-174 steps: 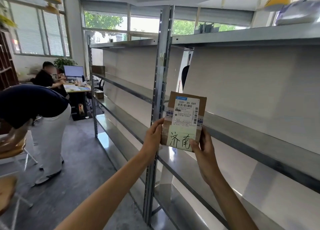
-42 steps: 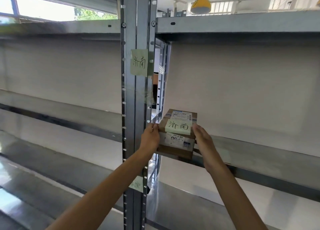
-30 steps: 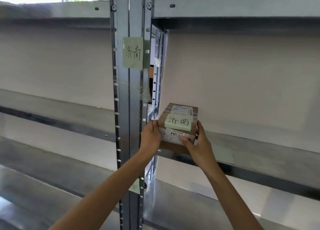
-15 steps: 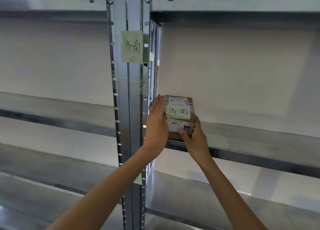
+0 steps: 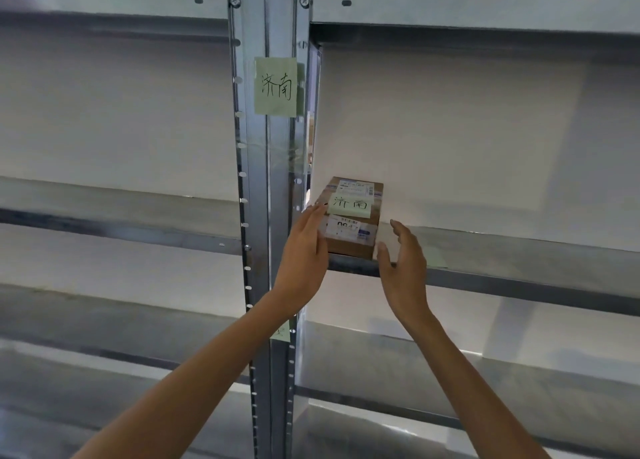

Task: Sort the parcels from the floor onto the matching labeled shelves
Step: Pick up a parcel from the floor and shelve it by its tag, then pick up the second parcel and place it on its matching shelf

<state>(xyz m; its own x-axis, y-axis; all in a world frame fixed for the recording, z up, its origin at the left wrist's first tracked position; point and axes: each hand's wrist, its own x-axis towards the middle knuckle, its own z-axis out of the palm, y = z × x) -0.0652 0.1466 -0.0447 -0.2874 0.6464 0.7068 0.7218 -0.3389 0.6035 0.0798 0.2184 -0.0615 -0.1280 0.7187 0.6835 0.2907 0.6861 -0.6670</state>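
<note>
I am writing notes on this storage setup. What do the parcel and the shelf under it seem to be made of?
The parcel looks like brown corrugated cardboard, matte, with printed paper labels and a pale green handwritten note stuck on top. The shelf appears to be sheet metal, probably galvanised steel: grey, with a dull sheen and soft reflections. The upright post looks like the same metal, punched with holes.
</note>
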